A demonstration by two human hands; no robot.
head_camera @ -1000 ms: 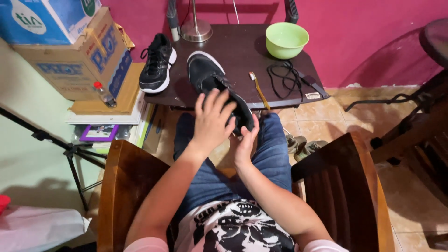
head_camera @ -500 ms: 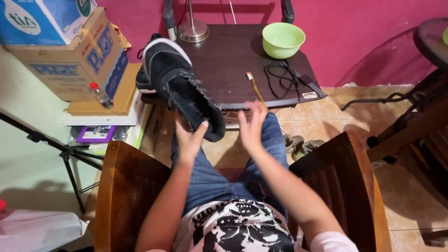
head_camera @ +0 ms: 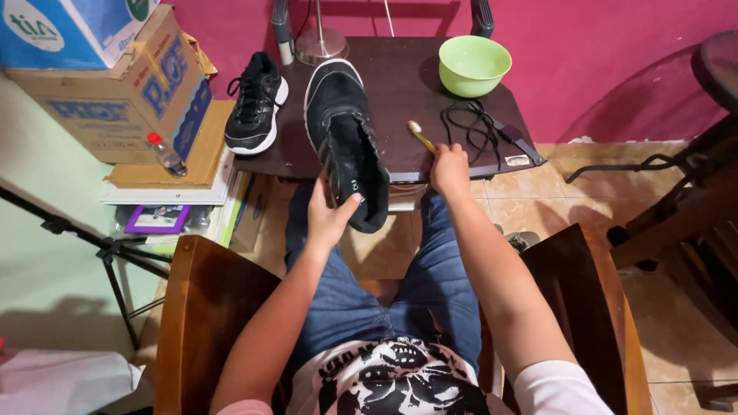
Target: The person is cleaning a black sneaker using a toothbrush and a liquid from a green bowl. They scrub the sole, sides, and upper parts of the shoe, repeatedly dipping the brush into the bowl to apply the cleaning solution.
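My left hand (head_camera: 332,217) grips the heel end of a black sneaker (head_camera: 344,138) and holds it up over my knees, its toe pointing toward the dark table (head_camera: 400,84). Over at the table's front edge, my right hand (head_camera: 449,169) closes on the handle of a yellow toothbrush (head_camera: 420,136) lying there. A second black sneaker with a white sole (head_camera: 255,104) rests on the table's left corner. I sit in a wooden chair (head_camera: 207,307) in blue jeans.
A light green bowl (head_camera: 473,64) and a coiled black cable (head_camera: 477,127) sit on the table's right side. A lamp base (head_camera: 320,44) stands at the back. Cardboard boxes (head_camera: 115,84) and a small bottle (head_camera: 164,154) are stacked left. Dark wooden furniture (head_camera: 692,207) stands right.
The shoe swung from my lap up into my left hand and now points at the table. My right hand left the shoe and reached forward onto the toothbrush.
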